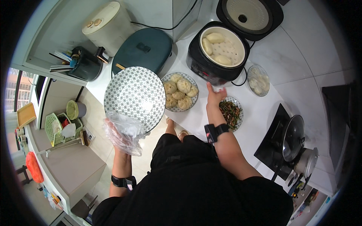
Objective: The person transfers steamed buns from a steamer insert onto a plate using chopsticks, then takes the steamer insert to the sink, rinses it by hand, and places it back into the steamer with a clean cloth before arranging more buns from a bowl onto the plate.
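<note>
My left hand, covered by a clear plastic bag or glove, grips the near edge of a large round plate with a black-and-white star pattern. My right hand is bare, fingers apart, at the front base of a black rice cooker; whether it touches the cooker I cannot tell. The cooker's lid is raised. Inside, a cream steaming basket holds three pale elongated buns. Between my hands, pleated steamed buns fill a patterned plate on the white counter.
Under my right wrist sits a patterned dish of stir-fried food. A bowl with pale contents stands right of the cooker. A lidded pan rests on the black stove. Further left are a dark green appliance and a utensil holder.
</note>
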Motion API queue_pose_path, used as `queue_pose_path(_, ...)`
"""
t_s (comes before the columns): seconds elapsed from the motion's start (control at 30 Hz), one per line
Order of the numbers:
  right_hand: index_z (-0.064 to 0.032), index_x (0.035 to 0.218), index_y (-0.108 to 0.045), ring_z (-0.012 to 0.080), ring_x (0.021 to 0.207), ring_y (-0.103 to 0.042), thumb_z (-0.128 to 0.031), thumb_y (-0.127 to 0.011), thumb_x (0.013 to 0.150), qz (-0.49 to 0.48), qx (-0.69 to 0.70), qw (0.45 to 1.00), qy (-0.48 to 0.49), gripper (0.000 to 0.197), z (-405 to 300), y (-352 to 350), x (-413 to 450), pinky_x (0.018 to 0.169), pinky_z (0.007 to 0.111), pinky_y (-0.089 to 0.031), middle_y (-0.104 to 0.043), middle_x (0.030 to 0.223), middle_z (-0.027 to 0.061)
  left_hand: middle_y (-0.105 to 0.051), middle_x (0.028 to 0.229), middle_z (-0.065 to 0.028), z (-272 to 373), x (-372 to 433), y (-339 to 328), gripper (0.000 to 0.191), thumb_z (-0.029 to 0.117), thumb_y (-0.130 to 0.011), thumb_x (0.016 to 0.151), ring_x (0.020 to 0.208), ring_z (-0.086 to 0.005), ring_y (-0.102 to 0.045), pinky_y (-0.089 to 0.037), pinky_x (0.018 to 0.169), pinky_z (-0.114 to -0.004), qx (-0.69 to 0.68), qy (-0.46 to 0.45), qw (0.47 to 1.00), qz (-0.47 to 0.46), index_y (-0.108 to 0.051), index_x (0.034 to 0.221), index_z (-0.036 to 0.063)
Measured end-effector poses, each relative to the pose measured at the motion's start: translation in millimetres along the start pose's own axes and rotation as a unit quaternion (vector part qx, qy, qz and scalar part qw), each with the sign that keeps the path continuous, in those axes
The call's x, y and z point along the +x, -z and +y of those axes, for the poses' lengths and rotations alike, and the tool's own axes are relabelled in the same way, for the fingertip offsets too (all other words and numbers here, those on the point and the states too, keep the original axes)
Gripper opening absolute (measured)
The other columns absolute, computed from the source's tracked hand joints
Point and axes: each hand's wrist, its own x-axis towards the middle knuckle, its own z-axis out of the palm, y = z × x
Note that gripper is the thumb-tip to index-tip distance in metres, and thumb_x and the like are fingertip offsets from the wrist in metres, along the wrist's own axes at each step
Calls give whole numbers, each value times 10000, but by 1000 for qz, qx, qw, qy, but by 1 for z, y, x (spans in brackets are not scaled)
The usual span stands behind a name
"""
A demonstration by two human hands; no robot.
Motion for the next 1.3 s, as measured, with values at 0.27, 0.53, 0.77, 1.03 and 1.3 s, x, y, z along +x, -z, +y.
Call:
queue_pose_path(0.27, -48, 617, -637, 241, 601, -642, -481, -350, 982, -398, -233, 885, 58, 635, -67, -7, -9, 677, 395, -525, -590, 493, 41, -544, 1090, -63, -4, 11, 25, 577, 589, -403, 943, 951, -218, -586, -540, 790, -366, 31, -32, 999, -23, -451, 1275, 120)
queue_pose_path(0.53, -83, 575, -651, 246, 668, -672, -543, -264, 976, -360, -347, 865, 54, 723, -63, -48, 11, 695, 393, -531, -619, 520, 49, -553, 1102, -78, 5, 8, 15, 597, 583, -352, 959, 974, -227, -590, -544, 812, -387, 30, -31, 999, 8, -419, 1305, 102)
queue_pose_path(0.77, -69, 621, -655, 256, 641, -666, -540, -271, 976, -349, -309, 885, 1, 704, -56, -52, 8, 688, 390, -522, -616, 518, 52, -521, 1167, -83, -3, 14, 28, 605, 551, -397, 954, 1025, -224, -574, -534, 852, -389, 49, -32, 998, 14, -363, 1353, 97)
queue_pose_path(1.03, -44, 583, -608, 244, 470, -605, -543, -300, 972, -357, -259, 897, 30, 704, -52, -36, 12, 574, 371, -514, -576, 476, 79, -478, 1230, -81, -27, 38, 66, 657, 505, -501, 930, 1076, -218, -550, -520, 897, -383, 162, -137, 976, -52, -300, 1404, 96)
queue_pose_path(1.3, -25, 587, -564, 194, 407, -560, -569, -382, 950, -336, -235, 912, -19, 678, -49, 23, 29, 439, 323, -459, -534, 452, 77, -490, 1209, -64, -23, 36, 14, 604, 500, -477, 945, 1068, -211, -546, -522, 878, -363, 126, -135, 983, -23, -339, 1382, 107)
